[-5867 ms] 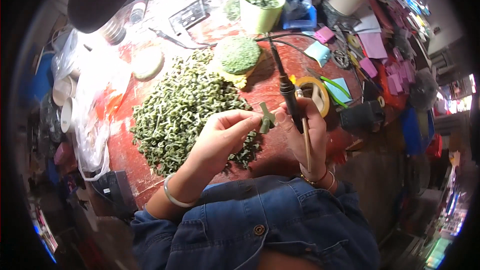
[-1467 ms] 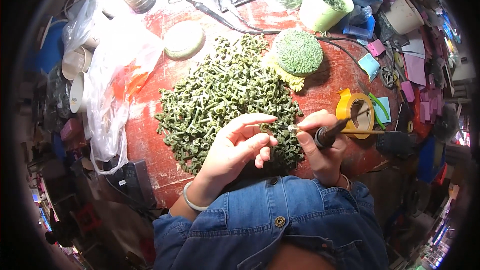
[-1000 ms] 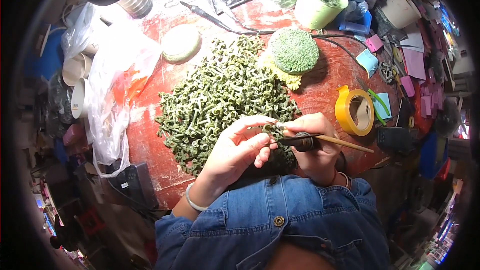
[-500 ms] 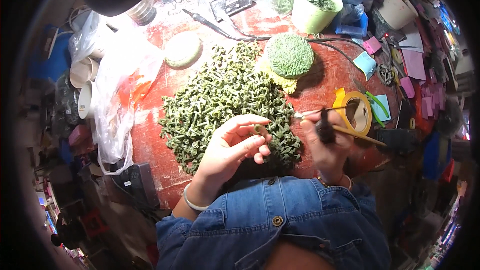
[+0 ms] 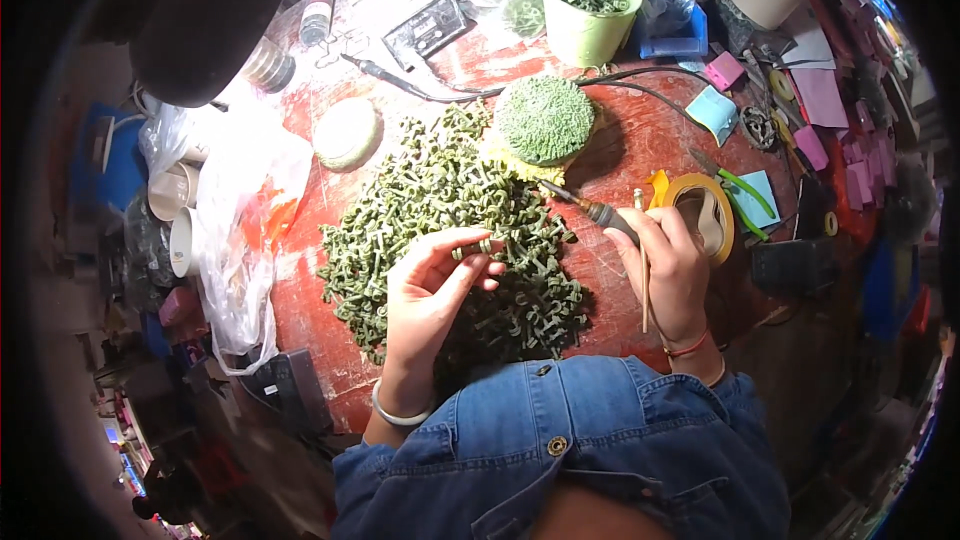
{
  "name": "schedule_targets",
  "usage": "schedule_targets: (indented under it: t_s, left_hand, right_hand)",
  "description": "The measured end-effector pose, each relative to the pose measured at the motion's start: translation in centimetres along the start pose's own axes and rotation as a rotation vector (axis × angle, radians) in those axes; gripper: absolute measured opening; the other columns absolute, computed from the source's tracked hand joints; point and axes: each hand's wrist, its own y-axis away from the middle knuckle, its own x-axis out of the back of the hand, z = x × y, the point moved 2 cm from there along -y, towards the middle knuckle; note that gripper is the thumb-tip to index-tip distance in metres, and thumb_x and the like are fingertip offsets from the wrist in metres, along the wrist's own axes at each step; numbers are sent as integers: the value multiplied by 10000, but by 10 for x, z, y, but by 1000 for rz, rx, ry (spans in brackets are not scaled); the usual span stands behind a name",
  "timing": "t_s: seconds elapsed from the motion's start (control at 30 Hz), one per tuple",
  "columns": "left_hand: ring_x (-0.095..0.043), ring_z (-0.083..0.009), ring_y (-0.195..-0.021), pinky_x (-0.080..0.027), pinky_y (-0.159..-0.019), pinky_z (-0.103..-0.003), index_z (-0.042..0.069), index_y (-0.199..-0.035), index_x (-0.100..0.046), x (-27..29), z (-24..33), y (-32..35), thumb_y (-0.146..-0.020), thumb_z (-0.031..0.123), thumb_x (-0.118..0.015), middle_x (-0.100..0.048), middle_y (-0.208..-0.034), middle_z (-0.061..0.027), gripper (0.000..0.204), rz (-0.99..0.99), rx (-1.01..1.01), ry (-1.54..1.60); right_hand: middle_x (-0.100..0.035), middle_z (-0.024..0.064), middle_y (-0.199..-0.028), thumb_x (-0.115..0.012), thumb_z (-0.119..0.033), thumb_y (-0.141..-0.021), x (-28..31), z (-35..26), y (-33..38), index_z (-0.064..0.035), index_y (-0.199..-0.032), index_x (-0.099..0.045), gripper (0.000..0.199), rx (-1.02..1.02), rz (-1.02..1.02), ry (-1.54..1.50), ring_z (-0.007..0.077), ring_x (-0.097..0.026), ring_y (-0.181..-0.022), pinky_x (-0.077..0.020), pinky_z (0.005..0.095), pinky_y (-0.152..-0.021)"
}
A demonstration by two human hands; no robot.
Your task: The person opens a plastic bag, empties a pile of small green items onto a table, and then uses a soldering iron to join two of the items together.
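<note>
My left hand (image 5: 425, 285) pinches a small curled green piece (image 5: 473, 249) between thumb and fingers. It is above a large heap of similar dark green curls (image 5: 430, 180). To the right, my right hand (image 5: 672, 265) is closed round a pen-shaped tool (image 5: 600, 212) with a dark handle and a narrow tip. That tip points up and left, close to the edge of a yellow pad (image 5: 515, 158). A thin wooden stick (image 5: 645, 285) is held upright in the same hand. On the yellow pad lies a round, green, rough-textured pad (image 5: 545, 120).
A yellow tape roll (image 5: 722, 225) and green-handled pliers (image 5: 750, 195) lie right of my right hand. Behind stand a pale green cup (image 5: 590, 35) of green curls and blue bins (image 5: 675, 40). A pale round object (image 5: 347, 130) and plastic bag (image 5: 240, 260) are left. Cables cross the red table (image 5: 625, 165).
The tool in my right hand has swung so its dark tip now points up and left near the yellow pad. The stick has turned upright. My left hand still pinches a green curl.
</note>
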Motion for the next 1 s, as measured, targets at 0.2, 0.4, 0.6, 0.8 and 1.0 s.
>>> schedule_targets:
  t_s: [0.2, 0.4, 0.6, 0.8, 1.0]
  left_hand:
    - [-707, -183, -996, -596, -829, -277, -27, -1283, -633, -3, -7, 5, -991, -52, -606, -701, -1193, -132, 294, -10, 56, 61]
    - [-696, -162, -1007, -580, -857, -280, -3, -1213, -692, -2, -11, 4, -995, -26, -605, -681, -1203, -86, 236, -90, -5, 5]
    - [-670, -165, -1028, -597, -877, -287, -14, -1199, -707, 2, -17, 5, -953, -89, -623, -617, -1252, -105, 270, -108, -120, 101]
    - [-656, -181, -1110, -590, -915, -290, 0, -1219, -706, -3, -12, 5, -943, -114, -613, -619, -1267, -117, 313, -60, -196, -38]
    - [-655, -190, -1133, -581, -946, -291, 5, -1226, -705, -2, -8, 3, -930, -134, -605, -617, -1277, -128, 342, -30, -293, -138]
  right_hand:
    - [-625, 97, -902, -800, -67, -847, -2, -4, -1, -48, -1088, -720, 254, -48, -27, 29, 268, -652, -781, -517, 357, -686]
    - [-663, 100, -891, -805, -186, -886, 4, -20, -5, -15, -1078, -698, 278, -11, 29, -431, 213, -653, -722, -525, 311, -628]
    - [-660, 96, -808, -724, -374, -959, -4, -31, 0, 10, -1009, -685, 390, 103, -35, -495, 184, -628, -663, -481, 284, -583]
    - [-637, 67, -725, -829, -334, -861, -2, -16, 2, -28, -935, -693, 343, 102, 2, -439, 199, -638, -595, -484, 304, -521]
    - [-626, 56, -703, -830, -396, -847, -1, -18, 1, -34, -895, -690, 391, 164, -50, -388, 201, -627, -582, -481, 299, -514]
